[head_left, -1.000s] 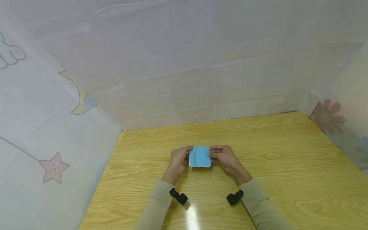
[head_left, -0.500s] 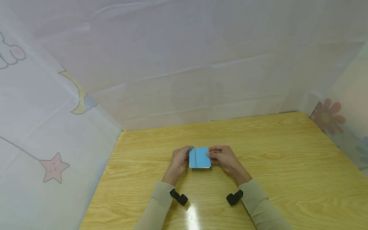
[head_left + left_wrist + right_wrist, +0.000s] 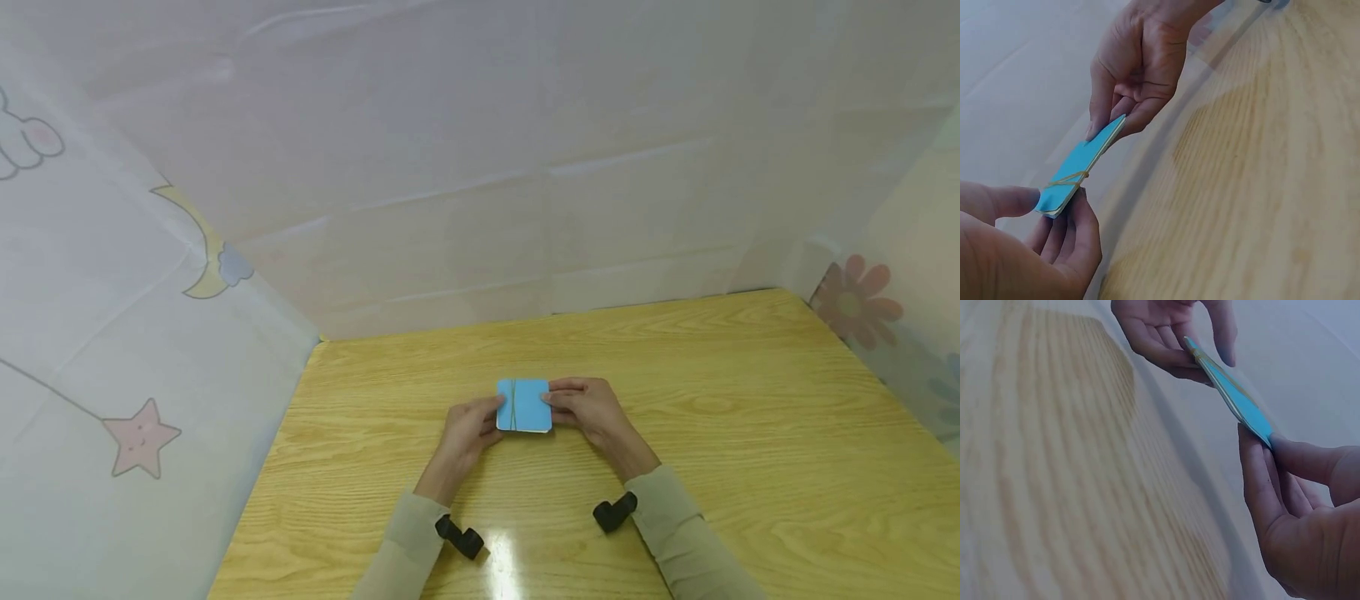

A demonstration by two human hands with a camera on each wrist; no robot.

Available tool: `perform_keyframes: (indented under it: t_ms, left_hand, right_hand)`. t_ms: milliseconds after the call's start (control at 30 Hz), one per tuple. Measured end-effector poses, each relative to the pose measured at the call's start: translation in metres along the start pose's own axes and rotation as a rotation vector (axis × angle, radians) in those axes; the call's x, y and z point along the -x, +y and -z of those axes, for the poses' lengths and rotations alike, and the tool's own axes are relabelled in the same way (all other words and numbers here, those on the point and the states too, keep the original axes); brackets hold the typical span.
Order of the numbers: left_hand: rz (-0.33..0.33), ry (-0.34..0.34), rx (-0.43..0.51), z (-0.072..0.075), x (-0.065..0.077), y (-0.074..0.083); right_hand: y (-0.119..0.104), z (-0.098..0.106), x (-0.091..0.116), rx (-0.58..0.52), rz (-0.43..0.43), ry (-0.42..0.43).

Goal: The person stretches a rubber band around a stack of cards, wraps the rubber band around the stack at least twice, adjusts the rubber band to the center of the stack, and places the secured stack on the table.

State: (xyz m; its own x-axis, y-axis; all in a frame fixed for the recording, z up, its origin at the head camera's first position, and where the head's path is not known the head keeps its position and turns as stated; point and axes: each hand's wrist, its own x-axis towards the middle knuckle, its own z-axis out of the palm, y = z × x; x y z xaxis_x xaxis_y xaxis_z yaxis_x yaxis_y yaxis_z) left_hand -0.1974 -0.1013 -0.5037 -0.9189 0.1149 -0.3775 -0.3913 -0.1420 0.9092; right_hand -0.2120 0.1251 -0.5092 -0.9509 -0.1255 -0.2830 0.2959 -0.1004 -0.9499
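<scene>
The upper half of the head view is filled from ten to two o'clock by a creased, pale lilac-grey wall covering (image 3: 450, 125). On the whitish side wall (image 3: 82, 283), a yellow crescent moon (image 3: 213, 248) with a small blue cloud (image 3: 236, 265) is printed at nine, and a smiling pink star (image 3: 142, 439) between eight and nine. A red-petalled flower (image 3: 849, 304) is seen at three. Below, a yellowish wood-grained tabletop (image 3: 735, 400) is brightened at six by a white glare (image 3: 504, 571)

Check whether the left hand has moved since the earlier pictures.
Yes: against the table, the left hand has shifted slightly down the head view.
</scene>
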Motion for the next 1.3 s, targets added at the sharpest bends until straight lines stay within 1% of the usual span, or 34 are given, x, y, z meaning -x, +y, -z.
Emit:
perform_keyframes:
  t_ms: [233, 467, 600, 733, 867, 967, 1167, 1300]
  left_hand:
    - [0.003, -0.014, 0.087, 0.002, 0.009, -0.007]
    - [-0.003, -0.012, 0.185, -0.002, 0.016, -0.015]
    - [-0.004, 0.01, 0.227, -0.006, 0.017, -0.016]
    - [-0.022, 0.039, 0.249, -0.009, 0.016, -0.017]
    - [-0.034, 0.061, 0.289, -0.012, 0.016, -0.019]
    - [-0.042, 0.079, 0.321, -0.016, 0.016, -0.022]
    - [-0.075, 0.117, 0.375, -0.027, 0.019, -0.025]
    - [-0.086, 0.126, 0.405, -0.037, 0.021, -0.026]
  right_hand:
    - [-0.002, 0.004, 0.0, -0.078, 0.007, 0.0]
    - [-0.005, 0.002, 0.002, -0.159, -0.027, -0.001]
    - [-0.008, 0.002, 0.003, -0.217, -0.044, -0.005]
    - [-0.007, 0.003, 0.003, -0.265, -0.066, -0.019]
    - [-0.005, 0.005, 0.002, -0.296, -0.085, -0.028]
    - [-0.004, 0.005, 0.002, -0.309, -0.08, -0.035]
    - [-0.004, 0.004, 0.001, -0.367, -0.069, -0.023]
    - [-0.004, 0.005, 0.001, -0.416, -0.066, -0.019]
